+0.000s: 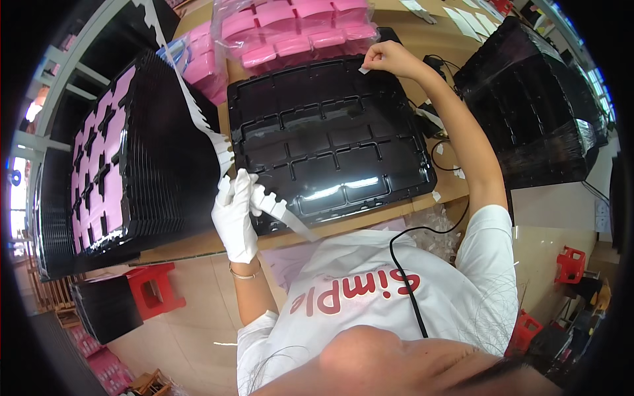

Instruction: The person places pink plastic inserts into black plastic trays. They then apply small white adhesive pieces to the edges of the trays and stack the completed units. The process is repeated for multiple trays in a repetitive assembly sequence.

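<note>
My left hand (235, 221), in a white glove, is closed around a long white notched paper strip (221, 148). The strip runs up toward the far left, and its loose end hangs near my waist. At the far right corner of a black moulded plastic tray (317, 125), my bare right hand (391, 59) pinches a small white paper piece (364, 70). Whether that piece touches the tray, I cannot tell. The tray lies in front of me with its ridged face up, and my left hand is beside its near left edge.
Left stands a tall stack of black trays (155, 145) topped with pink pieces. Pink moulded pieces in clear plastic (297, 30) lie beyond the tray. More black trays (528, 99) rise at right. A black cable (396, 257) crosses my shirt. A red stool (155, 290) stands lower left.
</note>
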Motion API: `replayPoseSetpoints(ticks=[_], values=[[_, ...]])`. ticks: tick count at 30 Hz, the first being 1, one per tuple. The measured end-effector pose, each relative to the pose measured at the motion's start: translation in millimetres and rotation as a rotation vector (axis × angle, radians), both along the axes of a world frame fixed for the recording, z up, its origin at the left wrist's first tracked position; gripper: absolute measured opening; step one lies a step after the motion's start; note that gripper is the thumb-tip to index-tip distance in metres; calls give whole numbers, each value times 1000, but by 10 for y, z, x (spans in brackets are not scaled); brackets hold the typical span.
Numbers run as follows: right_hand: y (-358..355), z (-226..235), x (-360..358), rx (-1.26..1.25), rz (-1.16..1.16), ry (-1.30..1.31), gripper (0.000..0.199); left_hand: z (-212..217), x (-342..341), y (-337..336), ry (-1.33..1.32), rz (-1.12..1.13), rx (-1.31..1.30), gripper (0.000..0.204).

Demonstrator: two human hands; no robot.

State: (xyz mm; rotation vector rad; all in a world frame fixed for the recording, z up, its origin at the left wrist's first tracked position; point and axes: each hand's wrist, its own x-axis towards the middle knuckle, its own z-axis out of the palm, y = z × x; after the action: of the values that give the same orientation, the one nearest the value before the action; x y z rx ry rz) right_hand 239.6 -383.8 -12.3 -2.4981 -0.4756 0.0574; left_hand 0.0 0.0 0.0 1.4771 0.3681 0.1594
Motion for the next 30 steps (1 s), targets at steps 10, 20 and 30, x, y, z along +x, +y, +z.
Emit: replayPoseSetpoints(ticks=[10, 20, 30], values=[[89, -120, 89, -131, -224, 7, 22, 6, -36, -69, 69, -32, 46, 22], [204, -98, -301, 289, -39, 89, 17, 32, -50, -75, 39, -45, 43, 22], [1250, 296, -2284, 1211, 38, 906, 27, 169, -153, -321, -60, -109, -88, 27]])
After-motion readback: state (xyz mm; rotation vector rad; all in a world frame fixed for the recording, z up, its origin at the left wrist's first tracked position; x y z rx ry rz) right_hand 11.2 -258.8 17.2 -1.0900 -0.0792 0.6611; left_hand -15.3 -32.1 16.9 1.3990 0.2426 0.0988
